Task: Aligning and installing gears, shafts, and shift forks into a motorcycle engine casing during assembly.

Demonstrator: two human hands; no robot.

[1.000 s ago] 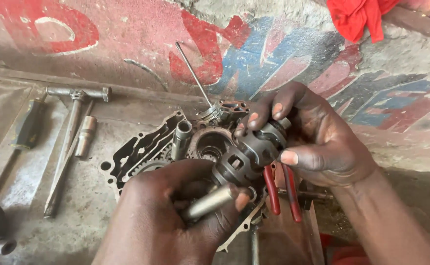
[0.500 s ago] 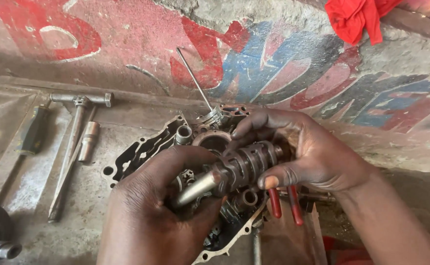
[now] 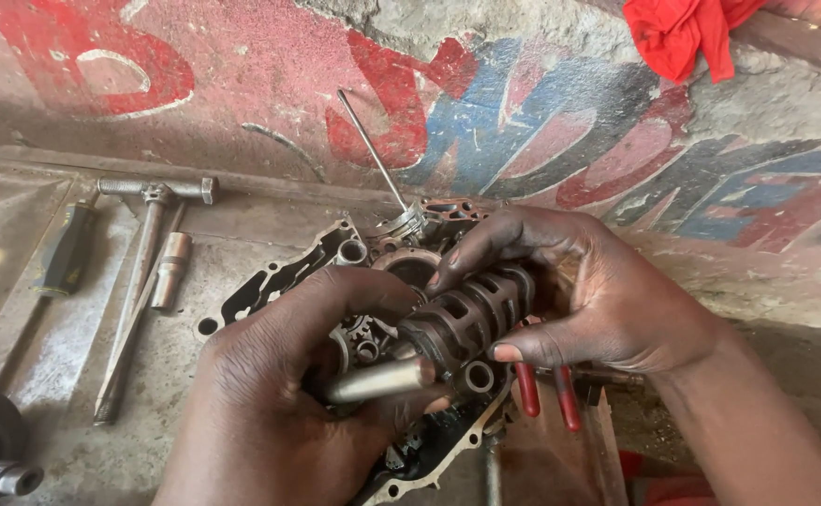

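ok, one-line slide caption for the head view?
Both hands, left hand and right hand, grip a grooved dark metal drum above an open engine case, T-handle wrench alongside.

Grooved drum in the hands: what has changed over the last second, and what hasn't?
The grooved drum has turned from end-on to lying sideways, grooves up, its shiny shaft pointing lower left. The left hand keeps its grip on the shaft; the right hand has shifted its fingers around the drum's far end. The engine case, T-handle wrench and red-handled pliers lie unmoved.
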